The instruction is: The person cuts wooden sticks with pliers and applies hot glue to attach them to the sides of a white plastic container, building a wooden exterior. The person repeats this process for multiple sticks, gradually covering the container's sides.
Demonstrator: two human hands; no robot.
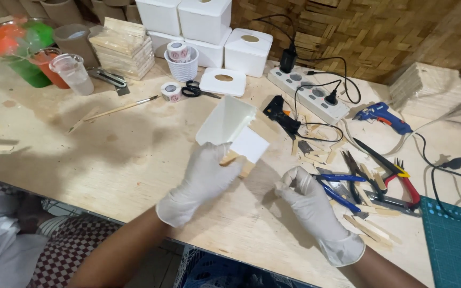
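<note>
head camera, looking steeply down, close over workbench

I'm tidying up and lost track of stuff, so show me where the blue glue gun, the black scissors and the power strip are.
blue glue gun [382, 114], head view, on its body.
black scissors [192, 89], head view, on the handles.
power strip [309, 96], head view, on its white top face.

Four white boxes, two tape rolls, two clear cups, one glue gun.
</note>
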